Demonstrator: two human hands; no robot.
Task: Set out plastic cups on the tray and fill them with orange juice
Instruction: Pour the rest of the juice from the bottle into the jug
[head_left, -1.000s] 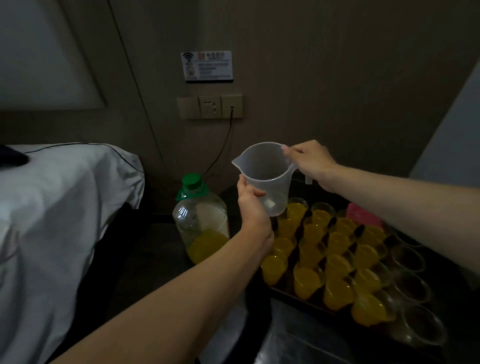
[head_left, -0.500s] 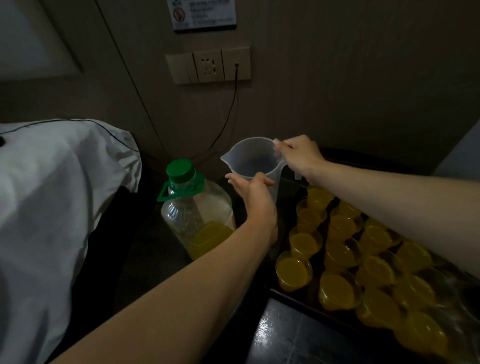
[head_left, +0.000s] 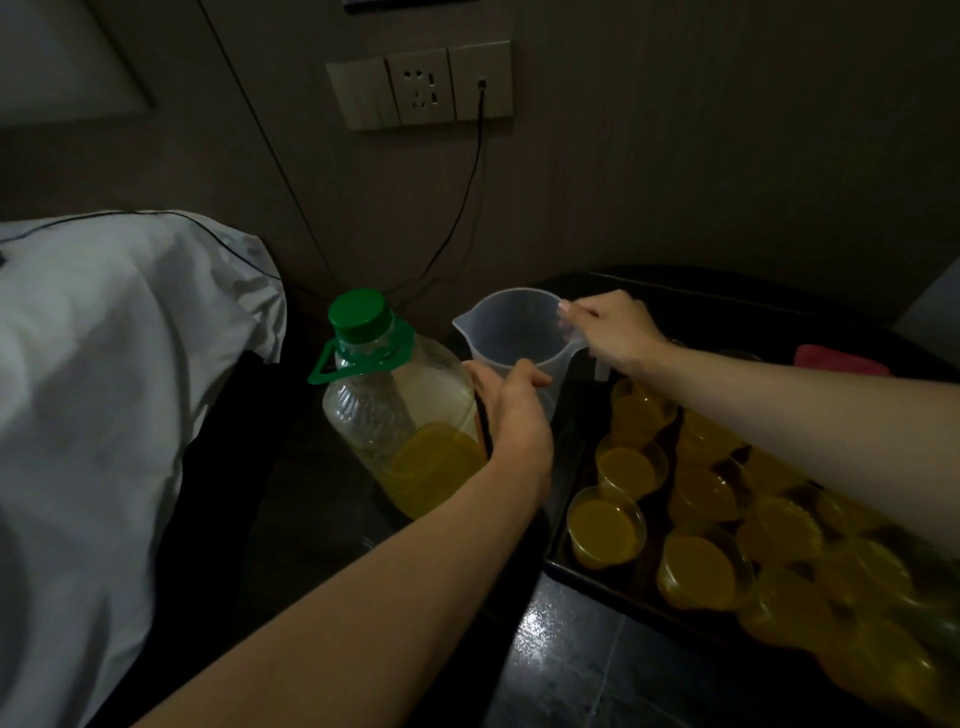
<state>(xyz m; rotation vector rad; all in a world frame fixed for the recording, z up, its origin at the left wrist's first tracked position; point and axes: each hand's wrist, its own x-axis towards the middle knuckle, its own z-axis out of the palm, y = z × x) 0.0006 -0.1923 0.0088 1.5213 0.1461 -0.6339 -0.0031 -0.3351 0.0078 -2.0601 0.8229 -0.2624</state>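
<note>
An empty clear plastic jug (head_left: 511, 332) stands low beside the dark tray (head_left: 558, 564). My right hand (head_left: 610, 330) grips its handle and rim from the right. My left hand (head_left: 511, 410) cups the jug's near side, fingers curled round its wall. Left of the jug stands a large clear bottle (head_left: 395, 415) with a green cap, about a third full of orange juice. Several plastic cups (head_left: 605, 525) filled with orange juice stand in rows on the tray; my right forearm crosses above the far ones.
A bed with white bedding (head_left: 104, 364) fills the left. A wall socket panel (head_left: 421, 88) with a black cable hangs above the bottle. A pink object (head_left: 836, 358) lies behind the tray. The dark glossy tabletop (head_left: 597, 665) shows in front of the tray.
Both hands have lowered the jug from above the cups down to the left, next to the bottle. The view has tipped downward.
</note>
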